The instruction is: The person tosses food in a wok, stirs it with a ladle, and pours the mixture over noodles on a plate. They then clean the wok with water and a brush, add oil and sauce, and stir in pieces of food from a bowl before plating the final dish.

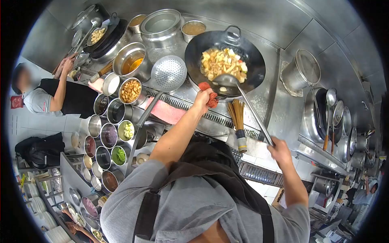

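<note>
My left hand [204,100] is closed around a red cloth [208,95] at the near rim of a black wok [193,52]. The wok's near handle is hidden under the cloth and hand. In my right hand [279,150] is the end of a long-handled metal ladle [255,109]. Its bowl rests inside the wok, at the near edge of a heap of chopped, yellowish food [223,64]. A few loose pieces lie beside the bowl. Below the wok, between my arms, stands a bamboo wok brush [238,121] with its bristles up.
A perforated skimmer [169,73] lies left of the wok, its handle toward me. Pots [156,24] stand behind it, with ingredient tins [108,135] at left. A strainer pot [298,71] sits at right. Another person [50,95] works at a wok on the far left.
</note>
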Demonstrator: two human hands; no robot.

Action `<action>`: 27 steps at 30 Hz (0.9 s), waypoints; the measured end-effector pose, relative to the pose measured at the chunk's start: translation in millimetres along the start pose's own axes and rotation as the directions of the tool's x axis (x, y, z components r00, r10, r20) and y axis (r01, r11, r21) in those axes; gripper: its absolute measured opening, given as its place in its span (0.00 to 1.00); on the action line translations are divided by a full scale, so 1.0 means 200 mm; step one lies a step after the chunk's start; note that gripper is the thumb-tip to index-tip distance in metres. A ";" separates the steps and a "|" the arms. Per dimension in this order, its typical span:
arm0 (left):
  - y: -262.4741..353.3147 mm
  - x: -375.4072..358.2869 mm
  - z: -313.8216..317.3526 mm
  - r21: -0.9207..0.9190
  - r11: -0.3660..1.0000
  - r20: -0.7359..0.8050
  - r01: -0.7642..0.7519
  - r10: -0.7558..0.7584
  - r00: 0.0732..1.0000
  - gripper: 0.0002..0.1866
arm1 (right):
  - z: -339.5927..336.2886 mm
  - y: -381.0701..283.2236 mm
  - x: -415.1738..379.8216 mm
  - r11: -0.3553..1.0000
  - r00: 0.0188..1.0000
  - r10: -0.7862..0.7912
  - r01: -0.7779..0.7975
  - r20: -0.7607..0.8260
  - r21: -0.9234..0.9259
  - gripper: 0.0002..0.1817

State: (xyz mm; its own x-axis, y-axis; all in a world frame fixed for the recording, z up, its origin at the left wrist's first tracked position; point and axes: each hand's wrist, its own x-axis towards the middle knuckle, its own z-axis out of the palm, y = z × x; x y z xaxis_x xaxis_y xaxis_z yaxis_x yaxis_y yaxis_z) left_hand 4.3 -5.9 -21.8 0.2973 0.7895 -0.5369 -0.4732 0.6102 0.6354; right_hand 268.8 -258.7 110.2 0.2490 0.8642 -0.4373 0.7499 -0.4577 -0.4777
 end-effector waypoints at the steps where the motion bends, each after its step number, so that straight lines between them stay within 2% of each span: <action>1: -0.03 -0.02 -0.03 -0.003 1.000 -0.001 0.009 -0.009 1.000 0.01 | 0.08 0.02 0.11 0.995 0.992 -0.092 0.089 -0.088 -0.043 0.19; 2: -0.07 -0.08 -0.07 0.008 0.999 0.024 -0.034 0.034 0.999 0.01 | 0.16 0.05 0.18 0.981 0.967 -0.185 0.171 -0.173 -0.091 0.19; 3: -0.12 -0.15 -0.11 0.019 0.997 0.051 -0.076 0.075 0.996 0.02 | 0.18 0.03 0.17 0.983 0.969 -0.175 0.162 -0.174 -0.091 0.19; 5: -0.23 -0.34 -0.32 0.027 0.996 0.137 0.084 -0.087 0.987 0.06 | 0.21 -0.04 0.13 0.978 0.923 -0.206 0.204 -0.325 -0.040 0.19; 7: -0.19 -0.60 -0.22 0.055 0.998 -0.167 0.027 -0.017 0.986 0.08 | 0.12 -0.13 -0.06 0.988 0.948 -0.153 0.156 -0.278 -0.014 0.19; 8: -0.15 -0.61 -0.18 0.049 0.998 -0.179 0.027 -0.018 0.984 0.08 | 0.07 -0.11 -0.14 0.988 0.960 -0.152 0.152 -0.237 -0.018 0.19; 10: 0.00 -0.55 -0.09 -0.088 0.996 -0.058 0.027 -0.032 0.998 0.08 | -0.01 -0.08 -0.26 0.999 0.991 0.014 -0.008 -0.131 0.045 0.21; 11: 0.11 -0.51 -0.01 -0.010 0.998 -0.063 0.062 -0.062 0.996 0.07 | -0.06 -0.09 -0.31 0.999 0.996 0.017 -0.015 -0.089 0.028 0.21; 12: 0.11 -0.37 -0.04 0.005 0.997 0.012 0.075 -0.076 0.997 0.05 | -0.07 -0.09 -0.31 0.999 0.997 -0.012 0.015 -0.082 0.043 0.21; 13: 0.12 -0.28 0.01 -0.024 0.999 -0.003 0.035 -0.035 0.999 0.04 | -0.08 -0.09 -0.32 0.997 0.996 -0.039 0.043 -0.074 0.058 0.21; 15: 0.11 -0.14 0.02 -0.009 0.997 0.075 0.082 -0.081 0.994 0.04 | -0.04 -0.05 -0.20 0.997 0.993 -0.073 0.074 -0.088 0.004 0.21; 17: 0.04 -0.06 0.01 0.007 0.999 0.033 0.046 -0.046 0.998 0.04 | 0.03 -0.05 -0.03 0.990 0.984 -0.133 0.126 -0.116 -0.062 0.21; 18: 0.00 -0.04 0.00 0.023 1.000 -0.007 0.003 -0.003 1.000 0.04 | 0.11 -0.02 0.07 0.967 0.939 -0.253 0.242 -0.234 -0.074 0.19; 19: -0.06 -0.06 -0.06 0.026 1.000 -0.009 0.017 -0.016 1.000 0.04 | 0.17 0.00 0.12 0.970 0.943 -0.241 0.231 -0.229 -0.069 0.19; 21: -0.17 -0.18 -0.20 0.023 0.998 0.113 0.060 -0.062 0.992 0.06 | 0.21 -0.01 0.19 0.962 0.894 -0.267 0.268 -0.360 -0.049 0.21; 23: -0.17 -0.42 -0.22 0.085 0.993 0.019 0.085 -0.087 0.996 0.04 | 0.17 -0.07 0.10 0.968 0.899 -0.249 0.246 -0.359 -0.057 0.22; 24: -0.12 -0.44 -0.16 0.089 0.992 0.024 0.084 -0.087 0.996 0.04 | 0.12 -0.09 0.03 0.979 0.928 -0.194 0.205 -0.317 0.003 0.21; 26: -0.05 -0.47 -0.09 -0.067 0.996 -0.019 0.058 -0.059 0.998 0.09 | 0.04 -0.12 -0.10 0.986 0.958 -0.141 0.159 -0.250 0.055 0.20; 27: -0.02 -0.36 -0.08 -0.036 0.997 0.041 0.067 -0.066 0.997 0.06 | 0.01 -0.11 -0.15 0.992 0.971 -0.103 0.116 -0.218 0.051 0.20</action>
State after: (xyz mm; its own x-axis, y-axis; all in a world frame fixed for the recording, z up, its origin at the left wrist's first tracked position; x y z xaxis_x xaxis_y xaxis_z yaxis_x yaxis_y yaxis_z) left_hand -29.1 -66.2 5.6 0.3614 0.7496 -0.5545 -0.4817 0.6593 0.5773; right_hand 244.6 -275.2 132.8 0.2981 0.9312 -0.2097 0.7416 -0.3643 -0.5633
